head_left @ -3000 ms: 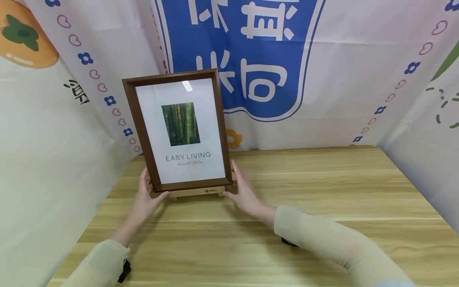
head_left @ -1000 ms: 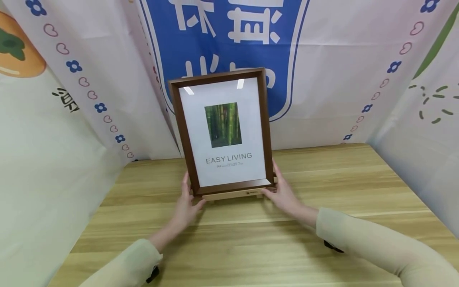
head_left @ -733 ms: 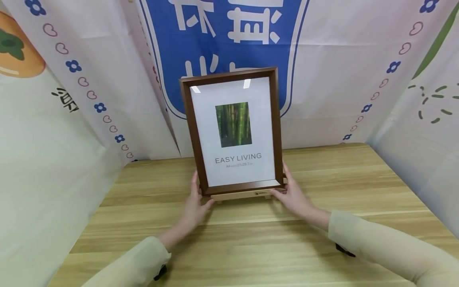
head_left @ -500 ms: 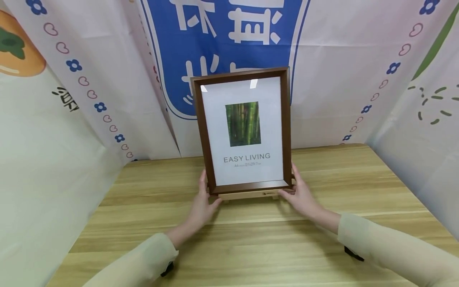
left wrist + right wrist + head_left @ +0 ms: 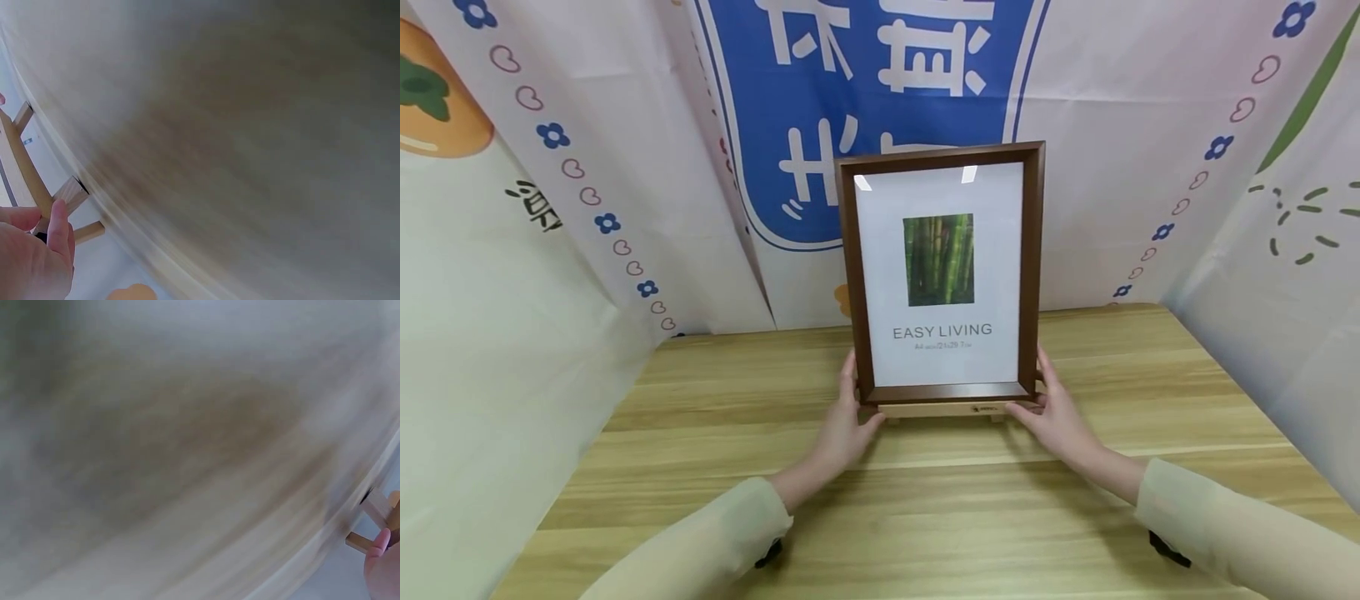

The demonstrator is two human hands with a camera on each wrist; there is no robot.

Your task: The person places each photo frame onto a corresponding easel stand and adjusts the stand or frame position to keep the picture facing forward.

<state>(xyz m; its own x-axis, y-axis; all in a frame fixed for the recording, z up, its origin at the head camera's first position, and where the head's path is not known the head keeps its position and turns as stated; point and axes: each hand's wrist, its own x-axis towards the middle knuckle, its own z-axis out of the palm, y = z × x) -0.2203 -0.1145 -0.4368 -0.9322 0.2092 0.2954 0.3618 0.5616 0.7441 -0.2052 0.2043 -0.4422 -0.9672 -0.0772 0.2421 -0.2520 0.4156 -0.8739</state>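
A brown picture frame (image 5: 940, 271) with a bamboo photo and the words "EASY LIVING" stands upright, leaning slightly back, on a small light-wood easel (image 5: 936, 411). In the head view my left hand (image 5: 841, 427) grips the left end of the easel's ledge, thumb in front and fingers up along the frame's side. My right hand (image 5: 1062, 423) holds the other end the same way. The left wrist view shows the left hand (image 5: 34, 259) pinching the ledge near the easel's legs. Part of the right hand (image 5: 381, 569) shows beside the easel's feet in the right wrist view.
The wood-grain table (image 5: 880, 517) spreads out in front and to both sides. A printed white cloth (image 5: 1097, 150) with a blue sign hangs behind the frame, and cloth walls close in the left and right sides.
Both hands have slid the easel and frame to the right along the table, from left of the middle to right of it. The frame has turned to face more squarely forward.
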